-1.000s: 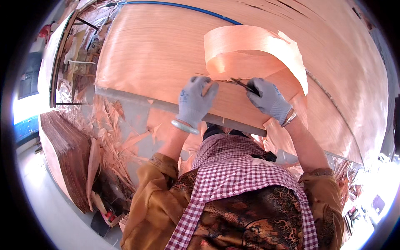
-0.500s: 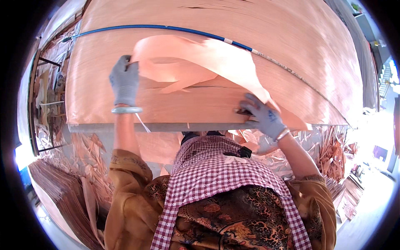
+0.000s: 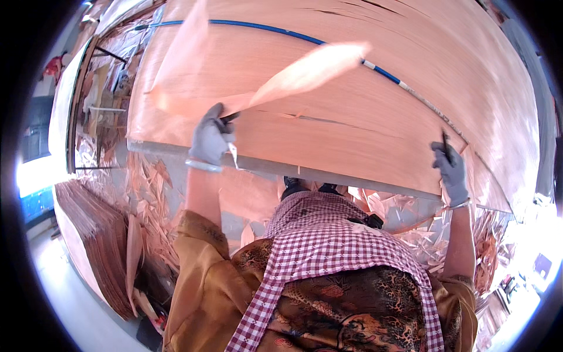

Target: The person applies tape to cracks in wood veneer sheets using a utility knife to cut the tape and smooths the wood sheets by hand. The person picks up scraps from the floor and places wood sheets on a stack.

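Note:
My left hand (image 3: 212,136), in a grey glove, is closed on a torn strip of thin wood veneer (image 3: 305,71). The strip flares up and to the right above the sheet, blurred. Another pale, see-through piece of veneer (image 3: 183,50) stands up at the far left; whether it joins the held strip I cannot tell. Near the right part of the table's front edge, my gloved right hand (image 3: 450,173) grips a slim dark tool (image 3: 444,141) pointing upward, its kind unclear. Under both hands spreads a broad veneer sheet (image 3: 328,138) with a few dark splits.
A long blue rod (image 3: 264,27) with a pale speckled right end lies across the sheet. Veneer scraps (image 3: 155,193) litter the floor below the table edge (image 3: 264,166). A thick stack of veneer (image 3: 97,246) stands at the lower left, and a metal-framed rack (image 3: 108,56) at the left.
The strip's right end has come away from my right hand and swings in the air. My right hand has moved to the right, with the dark tool now upright. The view has turned somewhat.

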Demonstrator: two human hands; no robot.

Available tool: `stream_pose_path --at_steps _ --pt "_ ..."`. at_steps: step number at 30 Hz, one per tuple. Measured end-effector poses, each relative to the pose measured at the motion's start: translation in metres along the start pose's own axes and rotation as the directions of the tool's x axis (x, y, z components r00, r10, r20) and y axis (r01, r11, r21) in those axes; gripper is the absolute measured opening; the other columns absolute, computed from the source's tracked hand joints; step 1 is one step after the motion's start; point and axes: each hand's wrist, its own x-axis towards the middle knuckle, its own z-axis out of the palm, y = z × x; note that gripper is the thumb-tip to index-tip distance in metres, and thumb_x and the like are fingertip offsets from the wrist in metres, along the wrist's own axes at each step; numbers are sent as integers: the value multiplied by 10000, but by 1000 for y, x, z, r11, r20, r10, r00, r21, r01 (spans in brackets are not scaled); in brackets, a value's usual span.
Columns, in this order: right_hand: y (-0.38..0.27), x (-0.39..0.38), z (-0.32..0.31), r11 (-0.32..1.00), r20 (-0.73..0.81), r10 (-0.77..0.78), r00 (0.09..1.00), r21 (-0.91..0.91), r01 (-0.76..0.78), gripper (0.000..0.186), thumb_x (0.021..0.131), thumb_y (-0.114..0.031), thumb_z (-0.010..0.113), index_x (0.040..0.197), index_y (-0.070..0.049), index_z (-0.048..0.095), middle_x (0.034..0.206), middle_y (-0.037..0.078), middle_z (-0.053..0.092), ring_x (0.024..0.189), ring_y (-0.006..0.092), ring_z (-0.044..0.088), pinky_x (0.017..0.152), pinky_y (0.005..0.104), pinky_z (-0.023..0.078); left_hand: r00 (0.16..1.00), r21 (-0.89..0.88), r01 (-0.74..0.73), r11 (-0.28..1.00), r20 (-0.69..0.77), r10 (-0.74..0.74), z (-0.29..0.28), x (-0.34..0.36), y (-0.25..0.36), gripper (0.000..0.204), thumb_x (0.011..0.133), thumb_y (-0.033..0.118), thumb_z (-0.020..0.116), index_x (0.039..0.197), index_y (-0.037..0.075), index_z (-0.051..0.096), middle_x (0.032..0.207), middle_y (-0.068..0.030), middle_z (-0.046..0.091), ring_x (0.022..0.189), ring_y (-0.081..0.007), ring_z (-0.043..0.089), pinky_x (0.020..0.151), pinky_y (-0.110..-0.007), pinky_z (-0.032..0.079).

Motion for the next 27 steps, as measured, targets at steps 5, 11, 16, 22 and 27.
stream_pose_path --at_steps 5,11,16,22,27 --pt "-96 2 125 717 490 -569 660 -97 690 214 834 -71 552 1041 -43 599 978 116 631 814 284 625 745 328 499 987 24 -15 1000 -157 18 58 -21 -5 207 933 205 513 978 14 578 609 -23 496 514 -97 482 418 -209 355" --pt "-137 4 156 838 515 -478 711 26 545 185 806 -40 525 975 -14 596 984 168 609 882 282 617 765 335 488 858 646 -493 583 251 447 44 -13 -45 309 903 219 568 1106 -14 557 683 -47 512 603 -139 562 454 -242 424" --pt "-110 19 173 743 574 -470 671 -153 651 240 835 -134 501 1030 -9 564 923 182 592 783 350 583 719 401 481 994 -310 31 950 111 4 77 -7 -5 332 881 337 611 1016 41 544 774 -62 532 652 -177 579 445 -243 387" --pt "-133 29 228 591 557 -189 809 -593 547 196 891 -208 467 980 -49 536 858 177 657 791 365 640 715 459 484 922 697 -346 629 129 364 55 -11 -32 463 888 286 583 1249 0 536 1050 -101 560 821 -184 607 662 -274 487" --pt "-124 44 247 390 583 -150 798 -707 590 190 873 -196 486 980 -46 532 836 152 684 777 312 676 676 430 503 849 903 -383 195 261 460 70 -33 -41 371 878 247 535 1202 70 575 1173 -135 536 976 -322 592 799 -406 486"
